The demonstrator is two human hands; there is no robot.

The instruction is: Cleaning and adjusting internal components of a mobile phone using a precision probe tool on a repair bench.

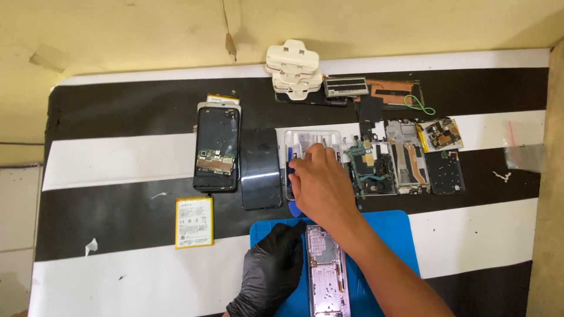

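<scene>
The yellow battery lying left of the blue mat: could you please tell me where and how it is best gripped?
Probably by its two long edges, coming straight down from above. The yellow battery lies flat on the striped table cover, a thin upright rectangle with bare cover on all sides, so fingers can pinch across its narrow width unobstructed.

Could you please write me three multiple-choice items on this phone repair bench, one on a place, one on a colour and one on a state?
1. Where does the yellow-edged battery lie?
A. on the blue mat
B. left of the blue mat, on the striped table cover
C. on the white chargers

2. What colour is the glove on the left hand?
A. black
B. white
C. blue

3. What is the right hand doing?
A. resting flat on the mat
B. reaching into the clear tool tray
C. lifting the battery

Answers: 1 B, the battery sits apart from the blue mat, to its left; 2 A, the glove is plainly black; 3 B, the bare fingers are over the tray.
</scene>
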